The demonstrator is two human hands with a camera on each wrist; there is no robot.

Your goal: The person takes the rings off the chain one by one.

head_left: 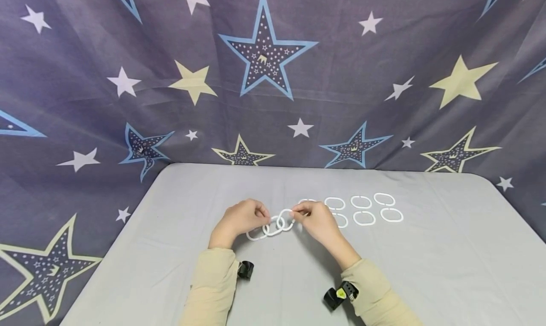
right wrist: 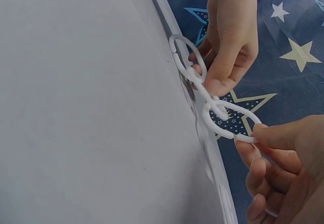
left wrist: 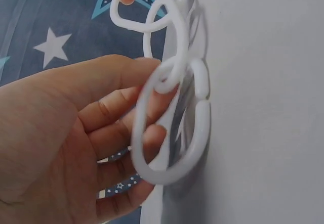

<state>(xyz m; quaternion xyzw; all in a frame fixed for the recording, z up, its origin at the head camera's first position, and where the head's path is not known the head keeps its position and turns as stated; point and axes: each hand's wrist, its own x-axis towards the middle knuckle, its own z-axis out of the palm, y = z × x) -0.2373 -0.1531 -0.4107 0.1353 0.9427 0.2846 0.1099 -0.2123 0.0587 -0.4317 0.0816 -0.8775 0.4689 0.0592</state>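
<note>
Three white plastic oval links hang joined in a short chain between my hands, above the table. My left hand (head_left: 242, 218) pinches the middle link (left wrist: 178, 37) between thumb and index finger, close to where the end link (left wrist: 203, 123) loops through it. That end link dangles beside the left fingers and has a small gap in its side. At the chain's other end, my right hand (head_left: 319, 220) pinches the right link (right wrist: 217, 129) with thumb and fingertips, near the gap in its rim. The middle link passes through this right link.
Several loose white links (head_left: 364, 225) lie in two rows on the grey-covered table (head_left: 149, 269), to the right; my right hand partly hides the nearest ones. A dark curtain (head_left: 294, 146) with stars hangs behind the table's far edge. Black cameras (head_left: 245, 270) sit on both wrists.
</note>
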